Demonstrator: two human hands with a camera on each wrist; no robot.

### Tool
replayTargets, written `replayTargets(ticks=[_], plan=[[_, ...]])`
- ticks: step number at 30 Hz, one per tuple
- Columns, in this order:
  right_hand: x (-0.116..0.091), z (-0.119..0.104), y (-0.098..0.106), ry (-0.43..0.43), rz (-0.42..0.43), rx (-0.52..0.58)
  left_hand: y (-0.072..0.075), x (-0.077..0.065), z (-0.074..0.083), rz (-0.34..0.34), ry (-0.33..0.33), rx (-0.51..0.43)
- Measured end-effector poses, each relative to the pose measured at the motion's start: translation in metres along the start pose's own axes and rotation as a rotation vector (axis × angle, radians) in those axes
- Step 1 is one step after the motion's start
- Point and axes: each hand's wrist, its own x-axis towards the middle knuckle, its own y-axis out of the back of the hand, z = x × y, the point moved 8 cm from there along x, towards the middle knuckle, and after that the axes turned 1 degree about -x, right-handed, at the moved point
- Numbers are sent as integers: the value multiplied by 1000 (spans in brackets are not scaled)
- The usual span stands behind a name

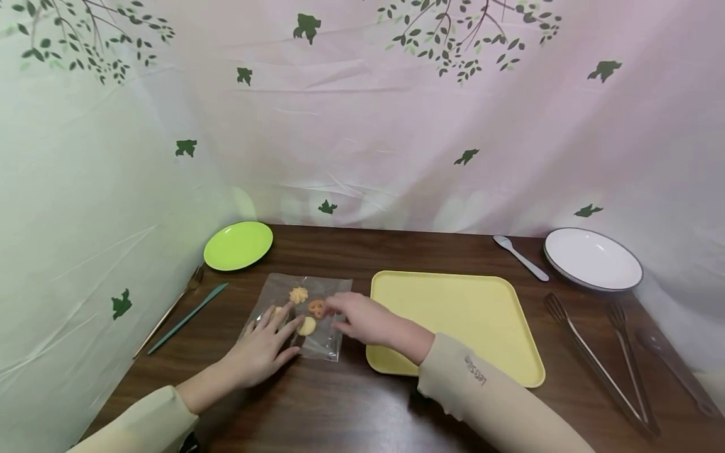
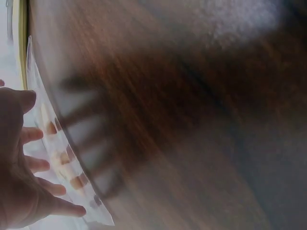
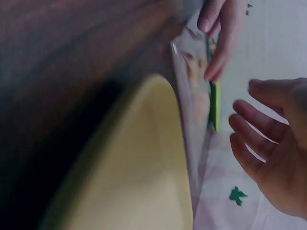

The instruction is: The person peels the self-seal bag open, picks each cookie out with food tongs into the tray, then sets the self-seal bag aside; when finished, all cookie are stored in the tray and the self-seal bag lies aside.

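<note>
A clear plastic bag lies flat on the dark wooden table, with several cookies on or in it. A flower-shaped cookie, a pretzel-shaped cookie and a round pale cookie show; another is partly hidden under the left fingers. My left hand spreads its fingers over the bag's left side, fingertips close by the cookies. My right hand is over the bag's right side, its fingertips overlapping the pretzel-shaped cookie in the head view. In the right wrist view, the right hand's fingers are loosely bent with nothing between them.
Right of the bag lies a yellow tray, partly under my right forearm. A green plate, a fork and a teal knife are at left. At right are a white dish, a pale knife and several dark utensils.
</note>
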Motion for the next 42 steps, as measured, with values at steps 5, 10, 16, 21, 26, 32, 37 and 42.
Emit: replayTargets(ticks=[5,10,16,21,26,32,37,42], plan=[[1,-10,-29,57,-131,-55,-9,1,-2,-57,-2,-2],[-5,-11,-45,62,-155,-111,-15,2,-3,-74,1,-11],[-9,-13,-48,73,-125,-168,-16,2,-1,-59,15,-4],[-11,-14,-50,81,-107,-188,-17,2,1,-50,36,-9],[-9,-13,-52,88,-86,-199,-17,4,3,-42,32,12],[-3,-11,-55,114,-71,-250,-16,10,1,-43,53,31],[-2,-10,-58,112,-90,-294,-17,11,1,-66,71,17],[-3,-11,-60,115,-97,-318,-21,10,3,-71,78,21]])
